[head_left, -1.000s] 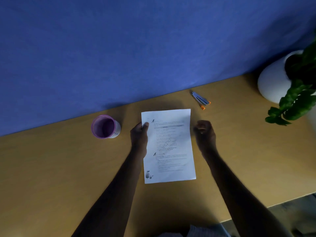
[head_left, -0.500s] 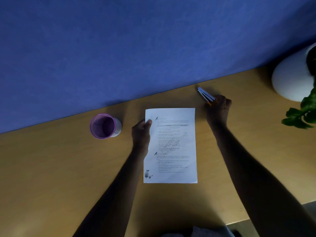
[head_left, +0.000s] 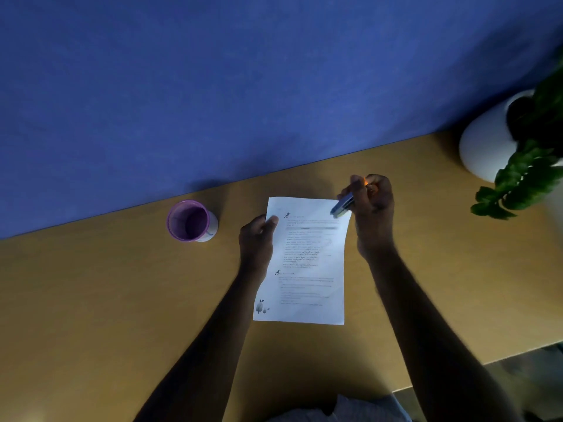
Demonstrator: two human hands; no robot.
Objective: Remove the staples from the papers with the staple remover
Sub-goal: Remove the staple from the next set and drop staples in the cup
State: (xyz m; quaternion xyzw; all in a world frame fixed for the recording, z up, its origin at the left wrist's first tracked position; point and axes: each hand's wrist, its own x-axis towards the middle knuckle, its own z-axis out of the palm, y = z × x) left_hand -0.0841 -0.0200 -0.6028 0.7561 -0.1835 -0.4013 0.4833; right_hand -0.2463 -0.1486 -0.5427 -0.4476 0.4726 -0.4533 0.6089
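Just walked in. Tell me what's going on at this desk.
A person is getting ready to pull staples from some papers lying on the wooden desk. The left hand pins the sheets at their upper left edge. The right hand holds the staple remover with its metal tip over the top right corner of the page. No staple is clear enough to see. A purple cup stands to the left, a potted plant at far right.

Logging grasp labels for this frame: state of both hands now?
Left hand: closed on the papers, thumb on top at their left edge.
Right hand: closed around the staple remover, over the top right corner.
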